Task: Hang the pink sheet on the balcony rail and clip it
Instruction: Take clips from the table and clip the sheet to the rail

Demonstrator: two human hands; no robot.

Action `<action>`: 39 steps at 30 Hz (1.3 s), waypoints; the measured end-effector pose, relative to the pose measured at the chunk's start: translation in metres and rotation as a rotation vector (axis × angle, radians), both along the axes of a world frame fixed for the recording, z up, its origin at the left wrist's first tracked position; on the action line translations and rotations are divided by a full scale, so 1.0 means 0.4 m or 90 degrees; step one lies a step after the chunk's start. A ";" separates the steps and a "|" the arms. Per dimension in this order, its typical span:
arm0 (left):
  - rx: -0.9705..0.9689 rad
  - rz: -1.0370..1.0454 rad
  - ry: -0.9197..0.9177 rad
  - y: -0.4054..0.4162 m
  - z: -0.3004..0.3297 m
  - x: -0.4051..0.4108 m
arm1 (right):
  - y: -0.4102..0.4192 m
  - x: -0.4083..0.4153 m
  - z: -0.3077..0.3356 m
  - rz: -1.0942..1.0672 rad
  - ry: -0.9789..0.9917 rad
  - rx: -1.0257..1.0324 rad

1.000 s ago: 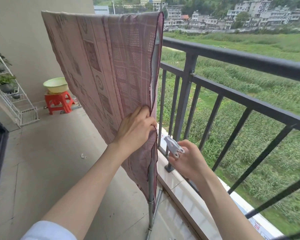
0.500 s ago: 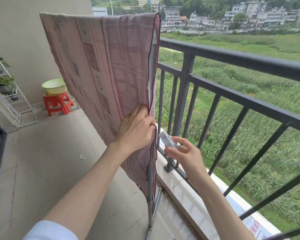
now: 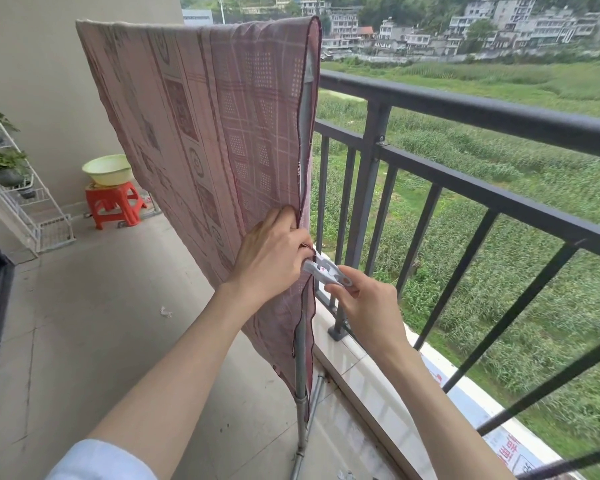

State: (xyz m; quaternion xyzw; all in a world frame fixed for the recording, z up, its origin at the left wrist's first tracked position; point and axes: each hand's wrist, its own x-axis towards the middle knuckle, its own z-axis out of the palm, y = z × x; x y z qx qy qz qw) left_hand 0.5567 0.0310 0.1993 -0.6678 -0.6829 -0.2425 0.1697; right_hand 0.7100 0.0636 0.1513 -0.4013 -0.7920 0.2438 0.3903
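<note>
Left hand [image 3: 274, 251] closed on the right-hand edge of the pink sheet [image 3: 201, 126], fingers curled round the dark hem, pinching the cloth against the grey upright pole [image 3: 301, 362] of a drying stand. Right hand [image 3: 364, 306] pinches the tail end of a white clip [image 3: 328, 273] between thumb and fingers; the clip's front end meets the sheet edge just beside the left hand's fingers. Whether the clip's mouth is open or already biting the cloth cannot be told, as the left hand covers it.

Sheet hangs draped over the stand's top bar, patterned in squares and checks, lower corner trailing down past the pole. It is not on the dark balcony railing [image 3: 482, 116], which runs just beside the stand on the right, apart from the cloth.

Further out: tiled floor, a red stool [image 3: 113, 206] carrying a pale green basin [image 3: 108, 169] near the back wall, a white wire plant rack [image 3: 21, 199] at far left. Beyond the railing, green field and hillside buildings.
</note>
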 end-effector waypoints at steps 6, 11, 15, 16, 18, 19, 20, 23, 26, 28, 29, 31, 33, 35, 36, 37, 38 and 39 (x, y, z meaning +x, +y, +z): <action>0.023 -0.058 0.036 0.022 -0.009 -0.009 | 0.019 -0.007 0.005 -0.006 -0.017 0.037; 0.053 -0.075 0.028 0.046 -0.034 -0.012 | 0.035 -0.007 -0.003 0.001 -0.047 0.069; 0.055 -0.092 0.009 0.053 -0.055 -0.020 | 0.051 -0.016 -0.007 0.014 -0.043 0.069; 0.054 -0.093 0.006 0.053 -0.061 -0.021 | 0.055 -0.018 -0.010 0.016 -0.037 0.067; 0.055 -0.101 -0.001 0.055 -0.072 -0.025 | 0.063 -0.021 -0.016 0.017 -0.024 0.060; 0.057 -0.109 -0.009 0.057 -0.076 -0.027 | 0.067 -0.022 -0.019 0.015 -0.015 0.054; 0.057 -0.119 -0.026 0.059 -0.081 -0.029 | 0.071 -0.021 -0.021 0.010 -0.003 0.043; 0.051 -0.132 -0.137 0.050 -0.096 -0.026 | 0.073 -0.014 -0.028 0.008 0.039 -0.037; 0.051 -0.153 -0.209 0.038 -0.145 -0.017 | 0.067 0.002 -0.063 0.007 0.044 -0.106; 0.049 -0.186 -0.193 0.035 -0.186 -0.014 | 0.053 0.016 -0.090 -0.025 0.013 -0.111; 0.048 -0.205 -0.177 0.036 -0.205 -0.010 | 0.045 0.026 -0.103 -0.049 -0.009 -0.116; 0.033 -0.238 -0.157 0.028 -0.238 -0.008 | 0.014 0.044 -0.135 -0.107 -0.078 -0.104; -0.014 -0.273 -0.150 0.015 -0.267 -0.003 | -0.024 0.065 -0.176 -0.182 -0.185 -0.102; -0.079 -0.330 -0.112 -0.004 -0.309 0.008 | -0.075 0.086 -0.211 -0.260 -0.277 -0.153; -0.112 -0.365 -0.085 -0.020 -0.335 0.014 | -0.107 0.095 -0.227 -0.292 -0.299 -0.178; -0.147 -0.396 -0.064 -0.036 -0.362 0.017 | -0.139 0.102 -0.242 -0.324 -0.313 -0.196; -0.180 -0.423 -0.047 -0.051 -0.388 0.018 | -0.175 0.106 -0.254 -0.358 -0.320 -0.215; -0.208 -0.444 -0.028 -0.063 -0.412 0.020 | -0.211 0.108 -0.267 -0.393 -0.322 -0.232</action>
